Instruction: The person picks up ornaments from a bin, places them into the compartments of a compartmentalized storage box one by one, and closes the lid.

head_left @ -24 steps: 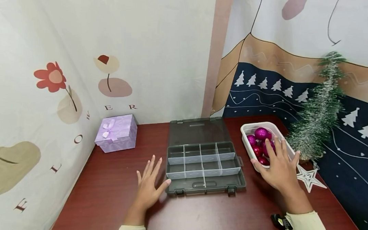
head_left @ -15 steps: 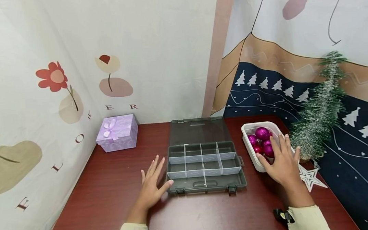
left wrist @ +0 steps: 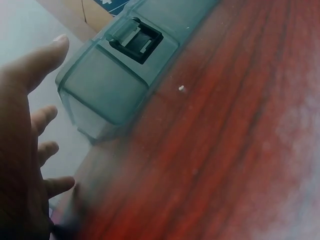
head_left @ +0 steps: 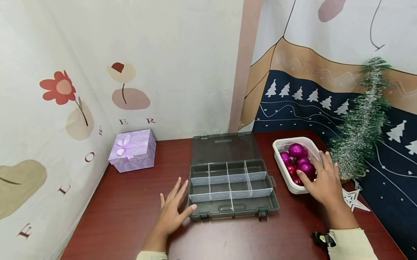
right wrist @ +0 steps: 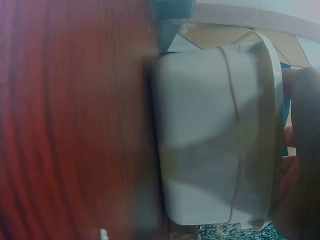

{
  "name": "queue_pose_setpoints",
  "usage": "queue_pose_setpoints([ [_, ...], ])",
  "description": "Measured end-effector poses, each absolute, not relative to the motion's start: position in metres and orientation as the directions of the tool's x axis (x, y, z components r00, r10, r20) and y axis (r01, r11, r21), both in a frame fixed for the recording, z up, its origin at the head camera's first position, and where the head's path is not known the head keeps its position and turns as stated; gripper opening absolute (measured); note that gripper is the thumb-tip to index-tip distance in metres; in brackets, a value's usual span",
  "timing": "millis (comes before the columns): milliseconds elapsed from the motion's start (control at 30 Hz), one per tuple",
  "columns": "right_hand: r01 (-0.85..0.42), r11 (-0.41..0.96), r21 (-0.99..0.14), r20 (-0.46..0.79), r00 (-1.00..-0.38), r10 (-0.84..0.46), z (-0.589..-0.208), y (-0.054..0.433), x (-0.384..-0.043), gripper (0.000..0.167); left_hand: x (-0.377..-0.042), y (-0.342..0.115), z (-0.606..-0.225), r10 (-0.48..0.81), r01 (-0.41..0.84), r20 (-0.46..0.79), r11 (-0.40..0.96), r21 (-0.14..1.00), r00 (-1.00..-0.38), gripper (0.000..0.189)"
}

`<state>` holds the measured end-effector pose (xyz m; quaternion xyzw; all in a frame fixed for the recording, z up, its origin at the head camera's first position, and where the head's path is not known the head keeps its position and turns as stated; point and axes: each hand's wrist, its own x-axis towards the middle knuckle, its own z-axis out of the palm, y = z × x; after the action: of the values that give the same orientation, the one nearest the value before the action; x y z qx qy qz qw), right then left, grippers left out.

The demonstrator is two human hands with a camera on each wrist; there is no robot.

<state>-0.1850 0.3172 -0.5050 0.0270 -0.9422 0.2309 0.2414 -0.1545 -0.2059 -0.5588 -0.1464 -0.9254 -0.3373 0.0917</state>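
Observation:
A grey see-through compartment box (head_left: 234, 208) lies on the table with its lid (head_left: 225, 148) swung back. My left hand (head_left: 171, 213) is beside the box's front left corner, fingers spread and thumb near its edge; contact cannot be made out. In the left wrist view the box's dark latch (left wrist: 137, 41) shows beyond the thumb. To the right stands a white tub (head_left: 293, 188) of shiny magenta and red baubles (head_left: 296, 150). My right hand (head_left: 324, 185) is over the tub's near right rim, fingers loosely extended. In the right wrist view the tub's side (right wrist: 205, 135) hides most of the fingers.
A lilac gift box (head_left: 134, 152) with a bow sits at the back left. A small frosted Christmas tree (head_left: 359, 135) stands right of the tub, with a white star (head_left: 355, 199) near its base. Printed cloth walls (head_left: 178, 69) rise behind the table.
My right hand has shifted a little rightward across the tub, so more of the baubles shows. The left hand has stayed almost in place beside the compartment box.

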Motion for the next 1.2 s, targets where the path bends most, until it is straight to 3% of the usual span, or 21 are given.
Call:
queue_pose_setpoints([
  [333, -0.148, 0.887, -0.437, 0.479, -0.873, 0.090, -0.503, 0.316, -0.187, 0.065, -0.154, -0.206, -0.559, 0.253, 0.350, 0.246, 0.743, 0.570, -0.936, 0.091],
  [1200, -0.033, 0.870, -0.492, 0.359, -0.918, 0.168, -0.494, 0.312, -0.189, 0.060, -0.155, -0.208, -0.562, 0.264, 0.354, 0.236, 0.730, 0.584, -0.935, 0.089],
])
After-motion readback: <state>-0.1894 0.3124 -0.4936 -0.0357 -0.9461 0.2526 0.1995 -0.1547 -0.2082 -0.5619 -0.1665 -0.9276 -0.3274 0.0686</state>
